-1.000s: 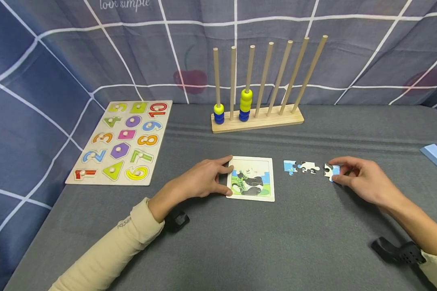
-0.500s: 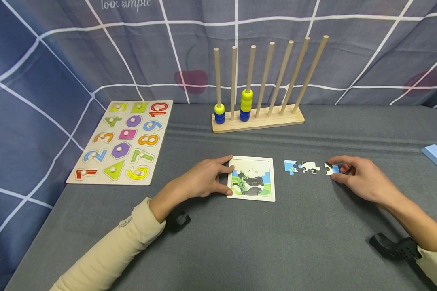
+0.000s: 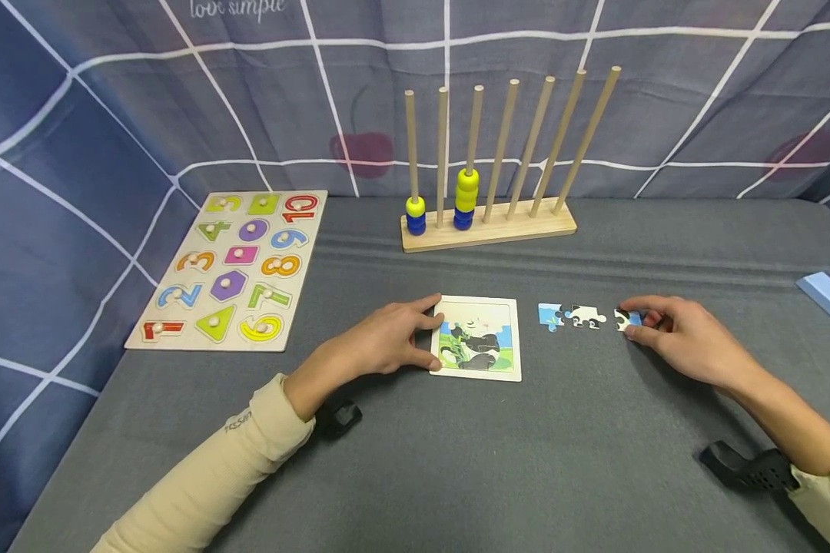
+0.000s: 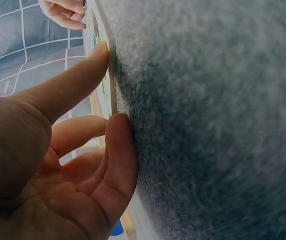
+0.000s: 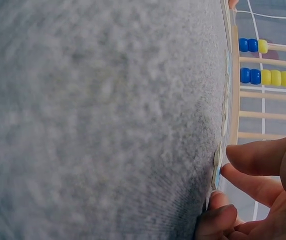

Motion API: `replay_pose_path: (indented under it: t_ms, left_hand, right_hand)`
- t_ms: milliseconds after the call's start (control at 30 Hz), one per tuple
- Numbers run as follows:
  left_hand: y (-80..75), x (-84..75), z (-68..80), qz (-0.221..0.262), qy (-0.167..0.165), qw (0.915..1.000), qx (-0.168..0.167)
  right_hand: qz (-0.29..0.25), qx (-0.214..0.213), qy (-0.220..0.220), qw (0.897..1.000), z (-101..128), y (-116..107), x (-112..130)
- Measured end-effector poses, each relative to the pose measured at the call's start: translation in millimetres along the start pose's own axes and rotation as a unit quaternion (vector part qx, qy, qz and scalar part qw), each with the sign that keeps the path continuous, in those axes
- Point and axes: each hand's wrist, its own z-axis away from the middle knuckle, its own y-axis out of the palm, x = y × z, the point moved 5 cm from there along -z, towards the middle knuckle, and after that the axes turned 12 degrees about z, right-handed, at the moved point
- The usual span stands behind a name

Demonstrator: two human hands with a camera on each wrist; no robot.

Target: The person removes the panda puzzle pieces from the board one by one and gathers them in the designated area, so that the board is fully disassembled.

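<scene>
My left hand (image 3: pixel 386 338) holds the left edge of a square panda jigsaw board (image 3: pixel 519 346). Its thumb lies at the near corner and a finger at the far one; the left wrist view shows the thumb (image 4: pixel 82 77) against the board's rim. Right of the board, my right hand (image 3: pixel 692 338) pinches a black, white and blue puzzle piece (image 3: pixel 622 319), which lies at table level. Left of that piece are a blue puzzle piece (image 3: pixel 549 316) and a white-and-black puzzle piece (image 3: pixel 586 316). Fingers partly hide the held piece.
Behind the board stands a wooden peg rack (image 3: pixel 512 230) with blue and yellow beads on two pegs. A number-and-shape peg puzzle (image 3: pixel 231 280) lies at the left. Far right is a light blue block (image 3: pixel 828 296). A patterned curtain (image 3: pixel 380 84) rises behind.
The right hand has moved the pinched piece slightly away from me and turned it a little, so it lines up more with the other loose pieces. The left hand stays on the board.
</scene>
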Motion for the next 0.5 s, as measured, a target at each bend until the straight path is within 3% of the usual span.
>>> replay_pose_path:
  t_ms: [300, 500]
  left_hand:
    - [0.4, 1.4, 0.6, -0.004, -0.004, 1.0000, 0.003]
    - [0.0, 0.7, 0.3, -0.001, 0.000, 1.0000, 0.004]
  right_hand:
    - [0.006, -0.008, 0.008, 1.000, 2.4, -0.5, 5.4]
    - [0.006, -0.056, -0.014, 0.998, 3.7, -3.7, 18.3]
